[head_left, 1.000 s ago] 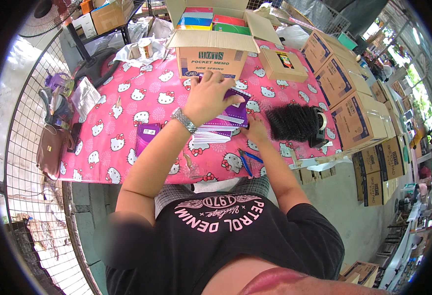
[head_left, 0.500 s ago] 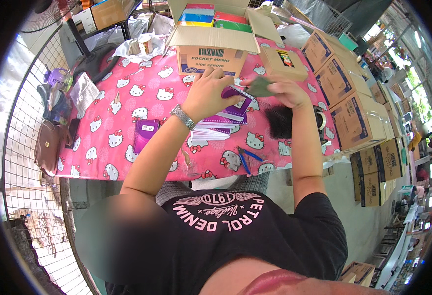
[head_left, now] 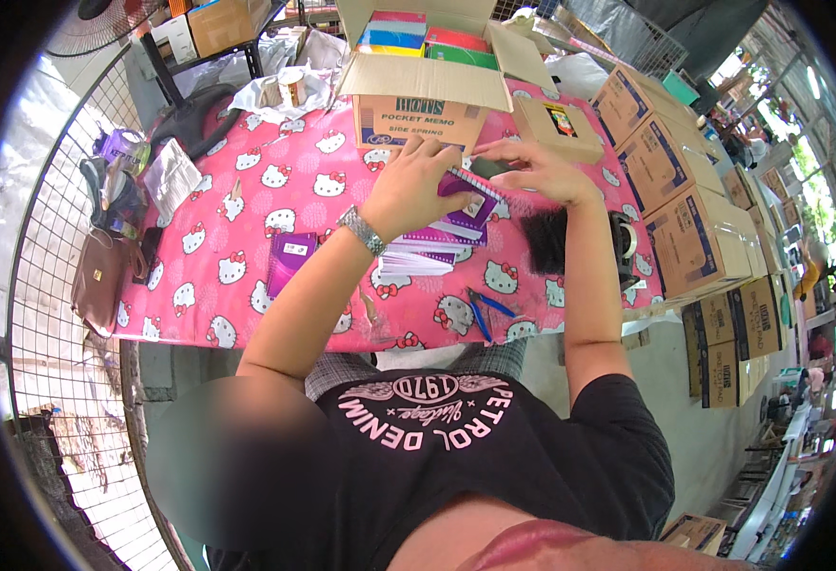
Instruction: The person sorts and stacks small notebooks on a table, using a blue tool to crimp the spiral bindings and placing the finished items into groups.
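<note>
My left hand (head_left: 416, 188), with a metal-band watch on its wrist, is closed on a purple spiral notebook (head_left: 480, 211), its thumb pressing on the cover. Below it lie several more purple notebooks (head_left: 423, 259) in a fanned stack. My right hand (head_left: 547, 177) is closed on a dark green cloth-like piece (head_left: 487, 167), at the notebook's far spiral edge. The right fingers partly hide the piece. One purple notebook (head_left: 291, 259) lies apart, left of my left forearm. Blue-handled pliers (head_left: 487, 309) rest near the front edge.
An open carton (head_left: 423, 122) of colored notebooks stands at the back. A flat brown box (head_left: 561, 133) is right of it. Black bristly material (head_left: 544, 240) and a tape dispenser (head_left: 625, 238) lie beside my right forearm. Stacked cartons (head_left: 689, 238) line the right side; a brown pouch (head_left: 102, 276) sits left.
The green piece in my right hand has moved left and down onto the notebook's spiral edge; it was raised to the right before. My left hand stays on the notebook.
</note>
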A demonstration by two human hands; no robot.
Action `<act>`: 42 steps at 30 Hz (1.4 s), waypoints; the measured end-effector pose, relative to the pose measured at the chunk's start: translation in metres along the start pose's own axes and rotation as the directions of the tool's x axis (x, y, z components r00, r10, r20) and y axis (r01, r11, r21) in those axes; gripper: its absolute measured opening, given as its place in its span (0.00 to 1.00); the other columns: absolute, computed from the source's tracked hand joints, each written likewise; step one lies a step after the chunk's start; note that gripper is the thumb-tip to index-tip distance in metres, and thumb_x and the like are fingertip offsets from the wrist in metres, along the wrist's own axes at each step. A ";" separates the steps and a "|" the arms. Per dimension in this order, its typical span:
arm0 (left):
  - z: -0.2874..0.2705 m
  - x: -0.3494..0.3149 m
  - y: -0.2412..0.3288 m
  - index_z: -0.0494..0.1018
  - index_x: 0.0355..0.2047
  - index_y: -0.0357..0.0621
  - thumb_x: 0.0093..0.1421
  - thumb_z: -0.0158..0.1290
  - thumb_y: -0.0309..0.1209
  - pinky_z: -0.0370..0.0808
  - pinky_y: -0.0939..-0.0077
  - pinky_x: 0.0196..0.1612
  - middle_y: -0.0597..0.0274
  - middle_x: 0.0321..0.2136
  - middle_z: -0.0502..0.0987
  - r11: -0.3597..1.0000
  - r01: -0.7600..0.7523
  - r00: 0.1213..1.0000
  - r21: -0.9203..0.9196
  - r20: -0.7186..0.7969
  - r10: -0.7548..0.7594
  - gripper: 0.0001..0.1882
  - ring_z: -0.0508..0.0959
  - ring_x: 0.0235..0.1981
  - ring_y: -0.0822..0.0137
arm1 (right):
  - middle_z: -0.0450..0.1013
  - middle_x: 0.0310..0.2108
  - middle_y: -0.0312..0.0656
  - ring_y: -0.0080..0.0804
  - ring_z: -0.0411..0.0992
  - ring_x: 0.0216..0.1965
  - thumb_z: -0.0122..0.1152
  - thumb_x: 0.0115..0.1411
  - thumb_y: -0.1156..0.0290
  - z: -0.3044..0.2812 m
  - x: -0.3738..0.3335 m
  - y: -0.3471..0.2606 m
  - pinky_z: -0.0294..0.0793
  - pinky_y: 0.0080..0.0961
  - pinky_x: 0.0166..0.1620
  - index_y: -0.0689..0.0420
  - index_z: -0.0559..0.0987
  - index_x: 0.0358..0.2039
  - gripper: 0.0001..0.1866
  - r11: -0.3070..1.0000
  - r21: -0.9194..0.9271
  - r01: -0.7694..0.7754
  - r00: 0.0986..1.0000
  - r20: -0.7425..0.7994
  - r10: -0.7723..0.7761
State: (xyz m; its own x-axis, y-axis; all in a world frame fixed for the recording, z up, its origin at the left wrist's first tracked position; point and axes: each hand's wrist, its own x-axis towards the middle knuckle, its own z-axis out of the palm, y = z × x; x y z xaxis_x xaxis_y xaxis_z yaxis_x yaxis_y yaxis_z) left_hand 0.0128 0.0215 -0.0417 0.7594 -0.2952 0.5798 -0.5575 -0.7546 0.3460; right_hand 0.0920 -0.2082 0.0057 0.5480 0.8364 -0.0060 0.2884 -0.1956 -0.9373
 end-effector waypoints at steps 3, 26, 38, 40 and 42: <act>-0.005 0.006 -0.009 0.72 0.38 0.43 0.50 0.66 0.44 0.68 0.59 0.52 0.55 0.38 0.73 0.998 0.008 1.000 -0.057 -0.004 -0.008 0.22 0.70 0.48 0.51 | 0.67 0.59 0.44 0.32 0.68 0.56 0.61 0.56 0.58 0.003 -0.002 -0.011 0.63 0.28 0.60 0.64 0.75 0.51 0.28 0.891 0.413 0.191 0.965 0.087 -0.248; 0.002 -0.006 -0.040 0.73 0.41 0.34 0.59 0.60 0.31 0.75 0.76 0.34 0.59 0.29 0.78 0.798 0.379 0.906 -0.469 0.012 -0.424 0.14 0.77 0.29 0.70 | 0.66 0.59 0.50 0.52 0.59 0.62 0.64 0.54 0.45 0.117 -0.039 0.270 0.57 0.61 0.58 0.51 0.68 0.61 0.38 0.566 -0.562 -0.603 0.735 -0.668 0.119; 0.014 -0.026 0.007 0.78 0.37 0.31 0.57 0.61 0.23 0.76 0.81 0.29 0.60 0.29 0.79 0.749 0.307 0.820 -0.587 -0.236 -0.521 0.08 0.79 0.25 0.75 | 0.73 0.45 0.50 0.48 0.70 0.47 0.68 0.52 0.70 0.188 -0.095 0.123 0.69 0.40 0.51 0.59 0.76 0.50 0.24 0.941 -0.287 -0.178 0.472 -0.864 -0.175; 0.018 -0.026 0.015 0.78 0.35 0.33 0.55 0.62 0.22 0.76 0.80 0.28 0.59 0.27 0.79 0.842 0.217 0.841 -0.494 -0.343 -0.418 0.08 0.80 0.26 0.74 | 0.73 0.45 0.47 0.45 0.70 0.45 0.70 0.50 0.72 0.170 -0.076 0.056 0.69 0.37 0.48 0.57 0.76 0.52 0.27 0.850 -0.523 -0.065 0.497 -0.755 -0.427; 0.020 -0.025 0.022 0.78 0.35 0.35 0.54 0.61 0.21 0.76 0.79 0.28 0.58 0.27 0.78 0.842 0.194 0.835 -0.503 -0.366 -0.411 0.08 0.81 0.26 0.71 | 0.73 0.46 0.45 0.44 0.70 0.45 0.70 0.50 0.71 0.158 -0.057 0.017 0.69 0.37 0.48 0.57 0.76 0.53 0.27 0.784 -0.620 -0.033 0.515 -0.683 -0.519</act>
State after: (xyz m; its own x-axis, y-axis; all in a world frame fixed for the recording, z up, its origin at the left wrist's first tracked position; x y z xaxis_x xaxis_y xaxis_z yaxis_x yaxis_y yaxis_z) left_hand -0.0117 0.0004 -0.0631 0.7403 0.2786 0.6118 -0.4908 -0.3979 0.7751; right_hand -0.0581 -0.1789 -0.0651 0.6684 0.1825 0.7210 0.6950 -0.4985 -0.5181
